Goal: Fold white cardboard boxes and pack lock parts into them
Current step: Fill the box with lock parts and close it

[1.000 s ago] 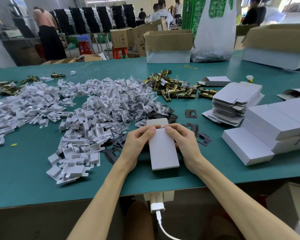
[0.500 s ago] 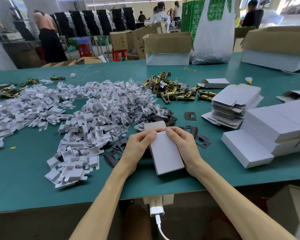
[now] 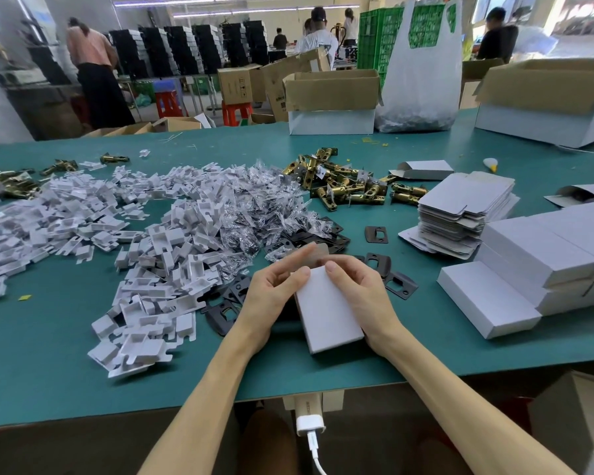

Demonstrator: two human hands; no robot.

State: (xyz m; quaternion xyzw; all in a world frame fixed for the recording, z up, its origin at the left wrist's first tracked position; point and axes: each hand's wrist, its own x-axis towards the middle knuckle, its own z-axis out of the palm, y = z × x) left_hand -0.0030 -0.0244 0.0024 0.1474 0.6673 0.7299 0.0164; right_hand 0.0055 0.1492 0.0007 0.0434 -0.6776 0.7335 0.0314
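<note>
A small white cardboard box [image 3: 326, 311] lies near the front edge of the green table [image 3: 48, 371], held between both hands. My left hand [image 3: 271, 296] grips its left side, thumb on the top corner and index finger stretched out over the far end flap [image 3: 321, 250]. My right hand [image 3: 360, 293] grips the right side, thumb pressing on the top face. Around them lie black strike plates [image 3: 376, 233], brass latches [image 3: 343, 188], bagged screws [image 3: 264, 207] and white card inserts [image 3: 144, 286]. A stack of flat box blanks [image 3: 460, 210] and closed white boxes [image 3: 535, 265] stand to the right.
Open cartons [image 3: 333, 101] and a filled white plastic bag [image 3: 419, 80] stand at the table's far edge, with a bigger carton [image 3: 546, 104] at the far right. A charger and cable [image 3: 309, 423] hang below the front edge. People work in the background.
The box has turned a little, its near end swinging right. My left index finger has lifted off the top face and now reaches over the end flap. The camera view has tipped slightly.
</note>
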